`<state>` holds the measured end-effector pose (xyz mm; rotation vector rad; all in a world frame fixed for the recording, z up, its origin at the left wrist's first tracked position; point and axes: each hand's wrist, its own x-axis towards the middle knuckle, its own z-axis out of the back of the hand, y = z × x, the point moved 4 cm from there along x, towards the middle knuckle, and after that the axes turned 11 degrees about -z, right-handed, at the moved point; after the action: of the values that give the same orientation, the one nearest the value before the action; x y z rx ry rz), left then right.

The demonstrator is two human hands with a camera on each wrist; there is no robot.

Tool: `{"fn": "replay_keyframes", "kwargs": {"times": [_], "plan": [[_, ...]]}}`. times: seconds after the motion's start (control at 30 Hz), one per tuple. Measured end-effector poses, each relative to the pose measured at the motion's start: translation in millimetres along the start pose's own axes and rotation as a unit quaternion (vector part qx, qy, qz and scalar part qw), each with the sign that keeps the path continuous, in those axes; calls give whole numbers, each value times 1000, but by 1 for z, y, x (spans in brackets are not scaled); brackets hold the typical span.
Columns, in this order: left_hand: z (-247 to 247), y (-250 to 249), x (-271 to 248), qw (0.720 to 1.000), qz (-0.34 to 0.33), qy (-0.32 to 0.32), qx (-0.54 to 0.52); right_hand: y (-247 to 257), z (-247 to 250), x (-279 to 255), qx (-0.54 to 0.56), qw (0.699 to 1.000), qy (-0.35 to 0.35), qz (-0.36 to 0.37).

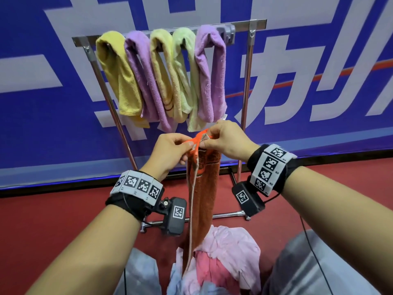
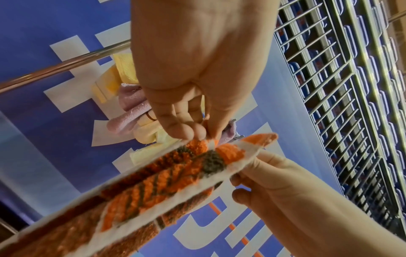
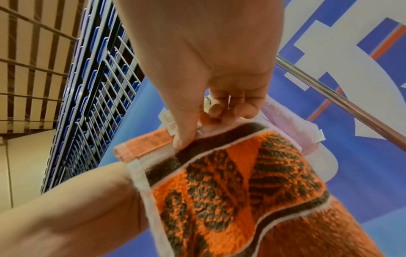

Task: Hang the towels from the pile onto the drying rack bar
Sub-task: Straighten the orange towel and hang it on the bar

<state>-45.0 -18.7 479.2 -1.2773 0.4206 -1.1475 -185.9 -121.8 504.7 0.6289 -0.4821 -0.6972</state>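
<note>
Both hands raised in front of the drying rack [image 1: 247, 86], left hand [image 1: 170, 149] and right hand [image 1: 226, 139] close together, each pinching the top hem of the orange towel [image 1: 204, 188] between thumb and curled fingers. Towel hanging straight down from that grip, its lower end reaching into the pile [image 1: 225, 256] of pink and pale blue cloth below. Five towels [image 1: 161, 75] draped side by side over the rack bar [image 1: 258, 23] beyond, near the pinching fingers [image 2: 189, 128] but not touching the orange towel.
</note>
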Motion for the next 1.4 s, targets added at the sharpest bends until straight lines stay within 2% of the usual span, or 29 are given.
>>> {"fn": "replay_keyframes", "kwargs": {"times": [0.17, 0.3, 0.57, 0.73, 0.8, 0.93, 1.13, 1.27, 1.4], "plan": [[3, 2, -1, 1000, 11, -16, -6, 2, -4, 0, -30, 999, 27, 37], [5, -4, -2, 1000, 9, -13, -20, 0, -4, -1, 27, 999, 35, 22], [8, -15, 0, 1000, -26, 7, -12, -1, -3, 1, 67, 997, 8, 33], [4, -19, 0, 998, 11, 19, -51, -4, -1, 5, 66, 998, -13, 18], [2, -23, -1, 997, 5, 28, -68, -5, -1, 5, 70, 997, -12, 16], [2, -25, 0, 999, -47, 19, -6, -5, 3, 4, 74, 997, -19, 17], [6, -22, 5, 999, -45, -14, 21, -10, 7, -4, 87, 995, -1, 48], [1, -25, 5, 999, -45, -8, 23, -3, 6, -10, 87, 994, -30, 66], [-4, -29, 5, 998, -52, 2, 23, 2, 5, -10, 75, 993, -77, 53]]}}
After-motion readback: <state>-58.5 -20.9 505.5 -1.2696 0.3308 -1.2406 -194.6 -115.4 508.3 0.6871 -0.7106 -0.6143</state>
